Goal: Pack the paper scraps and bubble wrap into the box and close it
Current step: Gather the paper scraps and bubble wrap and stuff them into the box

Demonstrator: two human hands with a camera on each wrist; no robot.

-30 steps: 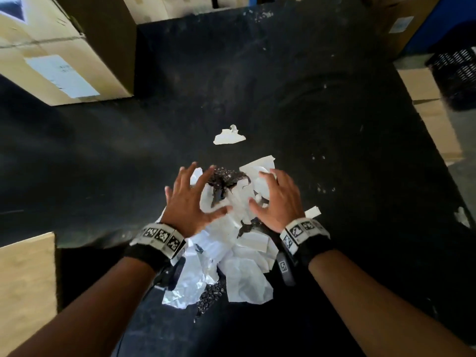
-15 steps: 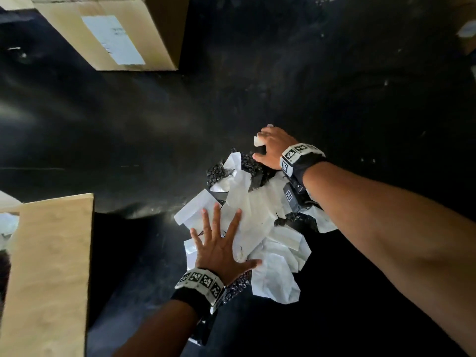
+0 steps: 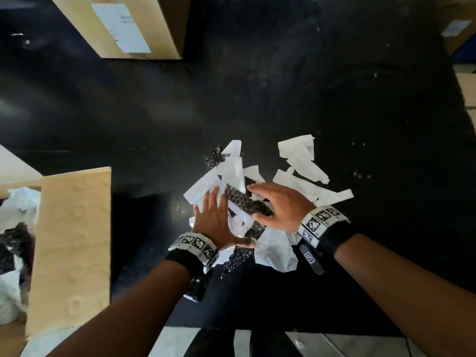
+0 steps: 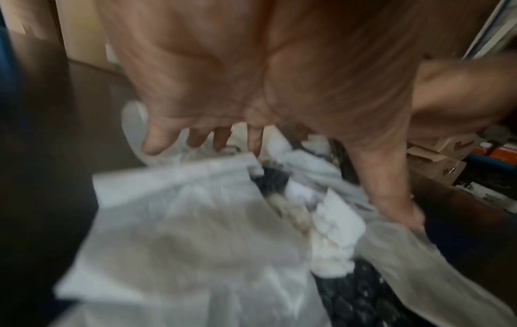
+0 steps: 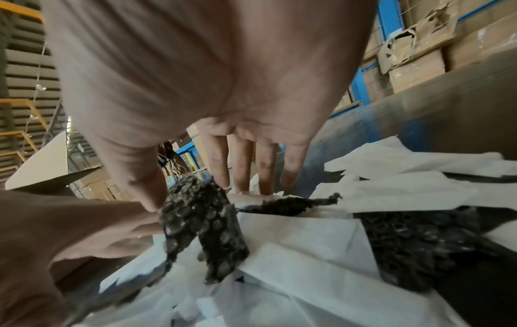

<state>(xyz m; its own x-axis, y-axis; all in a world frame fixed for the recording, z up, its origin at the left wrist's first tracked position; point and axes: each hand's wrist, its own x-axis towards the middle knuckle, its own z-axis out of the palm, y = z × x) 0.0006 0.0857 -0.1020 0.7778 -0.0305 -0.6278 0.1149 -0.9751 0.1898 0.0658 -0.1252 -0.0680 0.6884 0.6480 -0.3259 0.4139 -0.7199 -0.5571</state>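
Observation:
A pile of white paper scraps [image 3: 298, 186] mixed with dark bubble wrap [image 3: 242, 202] lies on the black table [image 3: 257, 86], near its front edge. My left hand [image 3: 213, 220] lies flat on the pile's left side with its fingers spread. My right hand [image 3: 280, 207] rests on the middle of the pile, its fingers stretched over a bubble wrap strip. In the right wrist view the straight fingers [image 5: 243, 168] touch paper and the thumb meets a bubble wrap piece [image 5: 201, 225]. The open cardboard box [image 3: 72, 248] stands at the left, holding white paper and dark wrap [image 3: 15, 220].
A closed cardboard box with a white label [image 3: 136, 27] stands at the table's back left. More cardboard [image 3: 468, 94] sits past the right edge. The table's front edge [image 3: 283, 329] runs just below my forearms.
My right hand has come back from the far end of the pile onto its middle. More scraps now lie spread at the right. My left hand stays flat on the pile.

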